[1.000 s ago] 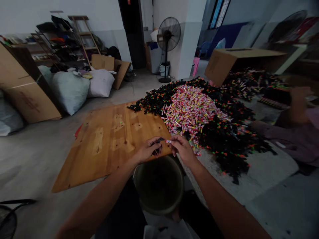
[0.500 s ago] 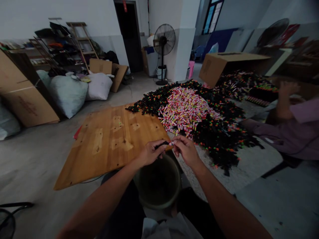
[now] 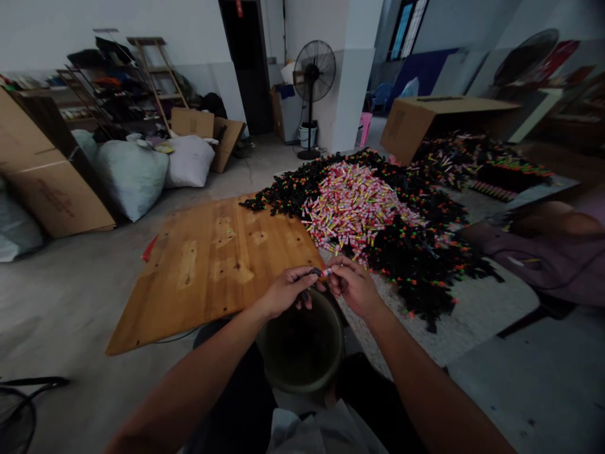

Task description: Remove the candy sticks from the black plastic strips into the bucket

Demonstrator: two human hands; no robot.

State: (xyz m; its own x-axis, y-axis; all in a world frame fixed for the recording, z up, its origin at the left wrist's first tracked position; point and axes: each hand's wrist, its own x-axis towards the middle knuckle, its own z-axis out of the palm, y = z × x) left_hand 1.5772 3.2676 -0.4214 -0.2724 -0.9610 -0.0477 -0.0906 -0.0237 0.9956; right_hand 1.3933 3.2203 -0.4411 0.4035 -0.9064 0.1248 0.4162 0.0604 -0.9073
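My left hand (image 3: pixel 290 290) is closed around a small black piece (image 3: pixel 314 272), whose kind I cannot make out. Between the fingertips of my right hand (image 3: pixel 355 285) is a small pink-and-white tube (image 3: pixel 326 273), its end meeting the black piece. Both hands are above a round dark bucket (image 3: pixel 341 343) between my knees. Beyond my right hand lies a heap of similar pink, white and yellow tubes (image 3: pixel 352 205). Many black pieces (image 3: pixel 416 261) with orange and green tips surround that heap.
A wooden board (image 3: pixel 208 258) lies left of the heap. The heap rests on a speckled grey tabletop (image 3: pixel 496 306). An open cardboard box (image 3: pixel 411 129) lies behind it. At right sits a co-worker (image 3: pixel 543 252). Full sacks (image 3: pixel 132 173) and a standing fan (image 3: pixel 312 72) are further back.
My hands have hardly moved; the black piece has turned in my left fingers and more of the tube shows. The co-worker's raised hand has come down. The view has shifted slightly.
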